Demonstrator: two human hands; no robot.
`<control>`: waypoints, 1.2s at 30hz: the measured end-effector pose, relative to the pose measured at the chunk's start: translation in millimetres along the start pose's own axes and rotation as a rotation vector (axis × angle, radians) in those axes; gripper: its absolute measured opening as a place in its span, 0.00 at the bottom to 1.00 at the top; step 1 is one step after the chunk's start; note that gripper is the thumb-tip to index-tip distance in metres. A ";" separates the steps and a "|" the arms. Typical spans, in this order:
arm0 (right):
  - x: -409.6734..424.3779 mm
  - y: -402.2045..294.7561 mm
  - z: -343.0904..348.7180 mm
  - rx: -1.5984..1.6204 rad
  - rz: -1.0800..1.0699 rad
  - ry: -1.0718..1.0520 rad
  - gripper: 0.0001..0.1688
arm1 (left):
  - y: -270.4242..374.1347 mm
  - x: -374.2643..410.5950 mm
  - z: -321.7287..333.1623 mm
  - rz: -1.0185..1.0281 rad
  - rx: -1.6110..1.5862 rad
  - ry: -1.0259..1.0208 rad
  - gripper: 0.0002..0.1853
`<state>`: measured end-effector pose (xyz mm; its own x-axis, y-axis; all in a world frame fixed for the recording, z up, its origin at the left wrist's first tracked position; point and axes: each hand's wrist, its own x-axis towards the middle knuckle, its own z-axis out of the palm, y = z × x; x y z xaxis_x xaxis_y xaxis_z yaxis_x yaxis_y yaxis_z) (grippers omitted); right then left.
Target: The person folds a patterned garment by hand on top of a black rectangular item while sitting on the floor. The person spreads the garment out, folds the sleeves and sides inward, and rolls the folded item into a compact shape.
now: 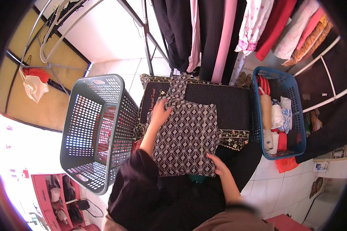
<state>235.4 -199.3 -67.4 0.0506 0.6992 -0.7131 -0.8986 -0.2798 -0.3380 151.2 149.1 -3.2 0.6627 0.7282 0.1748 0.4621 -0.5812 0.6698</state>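
A black-and-white geometric patterned garment (188,138) lies folded into a rough rectangle before me. One narrow part, which looks like a sleeve (177,86), sticks out past its far edge. My left hand (161,112) is at the far left corner, its slightly blurred fingers over the cloth near that sleeve; whether they pinch it is unclear. At the near right corner my right hand (221,167) grips the edge, thumb on top and the other fingers partly hidden. Beneath the garment is a black quilted mat (219,101) with a floral border and stitched writing.
To the left stands a grey perforated plastic basket (86,124), with nothing seen inside. A blue basket (299,130) on the right holds several rolled clothes (277,117). Trousers and other clothes (209,37) hang beyond the mat. Hangers (46,49) are at upper left.
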 end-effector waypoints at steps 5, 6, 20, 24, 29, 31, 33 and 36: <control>-7.6 1.0 7.8 -0.051 -0.010 0.046 0.33 | -26.6 108.9 62.4 -0.218 0.145 0.067 0.40; -12.9 -0.2 9.6 -0.045 -0.006 0.080 0.33 | -16.4 124.1 71.4 -0.343 0.155 0.007 0.43; -2.0 2.2 -1.1 0.004 0.055 0.101 0.30 | -7.6 4.2 -32.5 0.403 0.106 -0.450 0.27; -11.0 -7.0 11.4 -0.028 0.013 0.041 0.33 | -13.7 -64.9 -53.3 0.141 0.017 -0.173 0.35; -18.2 -4.5 16.8 -0.118 -0.051 0.033 0.42 | -63.4 -189.5 -34.7 -0.725 -0.330 0.256 0.36; -21.8 -3.8 15.6 -0.169 -0.038 0.005 0.44 | -59.2 -225.4 -38.8 -1.109 -0.901 0.073 0.37; -25.4 -1.5 15.4 -0.251 -0.030 0.009 0.45 | -67.4 -253.9 -50.2 -1.174 -1.172 -0.141 0.36; -25.9 7.9 6.6 -0.353 -0.080 0.065 0.41 | -61.9 -266.8 -67.4 -1.068 -1.098 -0.214 0.29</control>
<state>224.1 -215.3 -47.5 0.1524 0.6878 -0.7097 -0.6858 -0.4435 -0.5771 -93.9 15.2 -42.6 0.4303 0.4976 -0.7532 0.1776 0.7714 0.6111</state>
